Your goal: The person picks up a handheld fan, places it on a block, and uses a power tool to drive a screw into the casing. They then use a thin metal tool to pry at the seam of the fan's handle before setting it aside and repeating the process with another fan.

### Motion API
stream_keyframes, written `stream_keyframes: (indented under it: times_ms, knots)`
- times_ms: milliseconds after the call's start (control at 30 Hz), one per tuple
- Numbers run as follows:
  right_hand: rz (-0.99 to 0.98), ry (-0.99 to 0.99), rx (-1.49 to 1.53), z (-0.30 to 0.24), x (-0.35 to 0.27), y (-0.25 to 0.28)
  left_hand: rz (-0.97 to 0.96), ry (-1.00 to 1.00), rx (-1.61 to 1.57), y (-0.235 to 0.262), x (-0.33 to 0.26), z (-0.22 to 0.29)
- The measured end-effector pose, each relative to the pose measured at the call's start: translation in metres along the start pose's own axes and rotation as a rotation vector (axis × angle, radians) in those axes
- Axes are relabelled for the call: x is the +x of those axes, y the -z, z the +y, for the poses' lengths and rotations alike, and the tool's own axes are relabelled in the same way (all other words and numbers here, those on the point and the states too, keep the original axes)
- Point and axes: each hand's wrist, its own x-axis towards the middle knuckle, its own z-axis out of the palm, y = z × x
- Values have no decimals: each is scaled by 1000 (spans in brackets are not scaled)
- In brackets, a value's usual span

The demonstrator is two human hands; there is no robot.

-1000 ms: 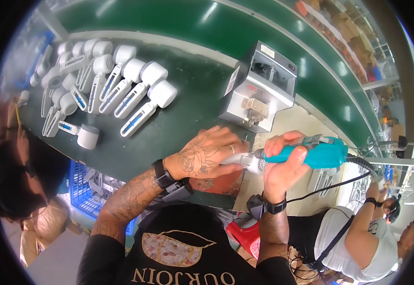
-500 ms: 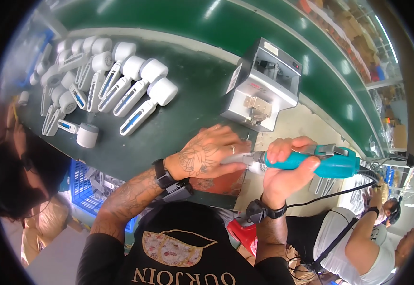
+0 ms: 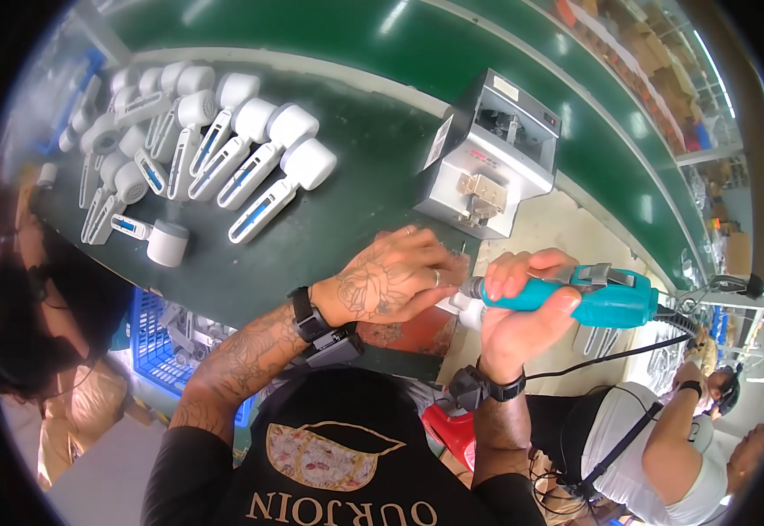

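Note:
My right hand (image 3: 522,302) grips a teal electric screwdriver (image 3: 588,296), held level with its tip pointing left. My left hand (image 3: 391,280) is cupped over a small white part (image 3: 463,305) at the screwdriver's tip, on the near edge of the green bench; most of the part is hidden under my fingers. A reddish block (image 3: 399,333) sits under my left hand. Both wrists wear black bands.
Several white handheld devices with round heads (image 3: 250,167) lie in rows on the green bench (image 3: 356,149) at the left. A grey metal machine (image 3: 487,158) stands behind my hands. A blue crate (image 3: 158,355) sits below the bench. Other people work at the left and lower right.
The screwdriver has swung down from a raised tilt to level, and my right hand has dropped slightly. My left hand stays over the part.

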Motion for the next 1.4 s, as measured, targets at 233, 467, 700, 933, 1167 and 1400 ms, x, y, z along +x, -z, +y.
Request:
stream_keyframes:
  times_ms: [233,467,700,933,1167,1400]
  knots:
    - [-36,52,-20,-1,-3,-4,-2,-3,27,2,-3,3]
    - [-29,145,-118,-9,-2,16,-58,37,30,5,1,7]
    - [9,167,-157,7,-3,20,-70,43,11,4,0,6]
    - [-26,138,-129,11,-8,24,-81,52,13,2,-2,5]
    - [-52,114,-43,21,-3,25,-143,78,77,-2,-1,4]
    - [-71,87,15,23,-5,25,-51,-28,92,0,1,4]
